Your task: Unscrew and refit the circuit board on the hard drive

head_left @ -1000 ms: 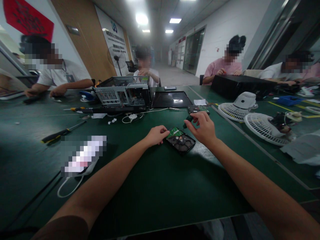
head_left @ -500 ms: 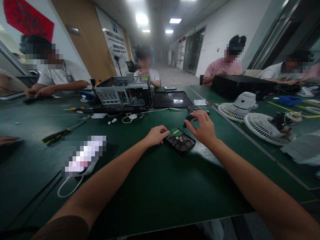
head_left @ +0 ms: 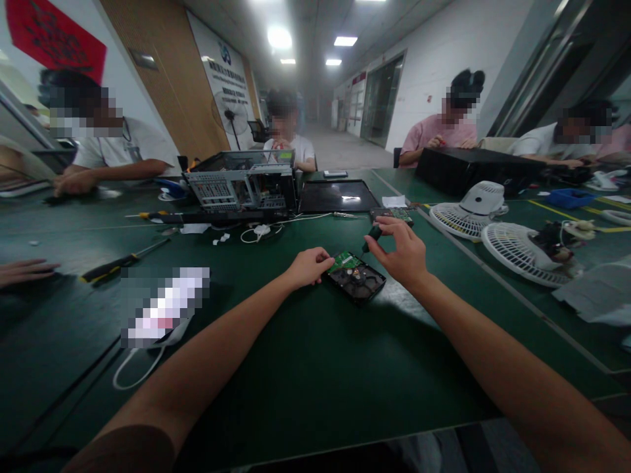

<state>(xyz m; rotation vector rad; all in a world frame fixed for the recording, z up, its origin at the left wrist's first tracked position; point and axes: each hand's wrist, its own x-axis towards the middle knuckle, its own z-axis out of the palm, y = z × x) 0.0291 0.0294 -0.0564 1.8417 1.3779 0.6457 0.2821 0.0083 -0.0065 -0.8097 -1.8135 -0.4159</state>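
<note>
A hard drive [head_left: 362, 281] with a green circuit board [head_left: 345, 261] lies on the green table in front of me. My left hand [head_left: 311, 267] pinches its left corner between thumb and fingers. In my right hand [head_left: 401, 249] is a small dark green screwdriver [head_left: 372, 238], gripped near its handle and tilted. Its tip points down at the far right edge of the drive; whether it touches a screw is too small to tell.
An opened computer case [head_left: 239, 187] and a dark flat panel [head_left: 339, 196] stand at the back. Another circuit board [head_left: 393, 215] lies beyond my right hand. On the left are a yellow-black screwdriver [head_left: 111, 268] and a phone [head_left: 167, 305]; fan parts [head_left: 522, 249] sit right. Several people work around.
The screwdriver in my right hand has turned and tilts slightly more. My left hand and the drive stay in place. At the far left another person's hand has come further into view.
</note>
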